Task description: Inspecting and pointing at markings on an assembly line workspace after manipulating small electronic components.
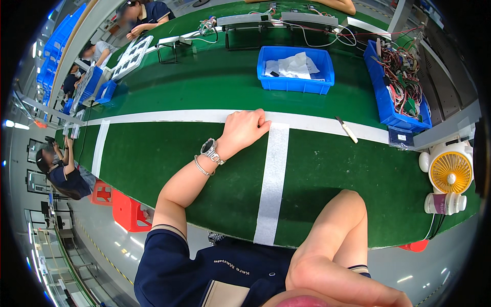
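My left hand [245,128] is curled into a loose fist and rests on the white tape strip [174,116] that runs across the green table. Nothing shows in its fingers. A watch [208,147] and a bangle [203,166] are on that wrist. To its right lies a small knife [350,132] with a pale handle, partly over the tape. My right elbow is propped on the table, with the forearm folded back toward me. The right hand [348,284] is bent at the wrist near the lower edge, and its fingers are hidden.
Beyond my left hand stands a blue bin [296,86] with white wrapping. A blue crate [381,82] of tangled wires is at the right. Near it are a white-and-orange fan [450,171] and a white bottle [445,203]. Several people sit along the far and left sides.
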A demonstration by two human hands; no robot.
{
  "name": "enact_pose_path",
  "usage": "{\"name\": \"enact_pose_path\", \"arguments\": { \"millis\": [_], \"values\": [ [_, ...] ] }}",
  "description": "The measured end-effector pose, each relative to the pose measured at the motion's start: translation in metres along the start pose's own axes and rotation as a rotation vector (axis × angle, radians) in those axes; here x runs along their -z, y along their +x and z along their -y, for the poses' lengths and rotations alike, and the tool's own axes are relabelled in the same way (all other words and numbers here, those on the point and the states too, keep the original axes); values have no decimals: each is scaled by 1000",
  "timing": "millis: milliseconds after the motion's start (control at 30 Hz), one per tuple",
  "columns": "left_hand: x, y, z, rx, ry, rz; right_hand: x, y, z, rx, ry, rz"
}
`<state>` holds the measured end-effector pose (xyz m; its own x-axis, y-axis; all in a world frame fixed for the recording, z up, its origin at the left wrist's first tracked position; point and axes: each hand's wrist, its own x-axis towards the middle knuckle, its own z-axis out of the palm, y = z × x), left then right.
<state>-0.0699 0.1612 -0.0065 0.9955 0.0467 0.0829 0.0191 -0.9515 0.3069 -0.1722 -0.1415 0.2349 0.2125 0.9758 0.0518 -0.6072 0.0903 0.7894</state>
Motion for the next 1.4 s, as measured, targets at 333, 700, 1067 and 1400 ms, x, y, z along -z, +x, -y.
{"name": "enact_pose_path", "arguments": {
  "millis": [333,700,1067,1400],
  "values": [
    [0,0,2,-11,-36,-5,-5,-2,9,-88,-92,-76],
    [-5,0,7,-19,1,-36,-12,-3,14,-127,-137,-148],
    [-5,-3,1,-18,7,-78,5,1,-8,73,55,38],
    [-4,0,-4,-32,12,-69,-9,-7,6,-21,-127,-90]
  ]
}}
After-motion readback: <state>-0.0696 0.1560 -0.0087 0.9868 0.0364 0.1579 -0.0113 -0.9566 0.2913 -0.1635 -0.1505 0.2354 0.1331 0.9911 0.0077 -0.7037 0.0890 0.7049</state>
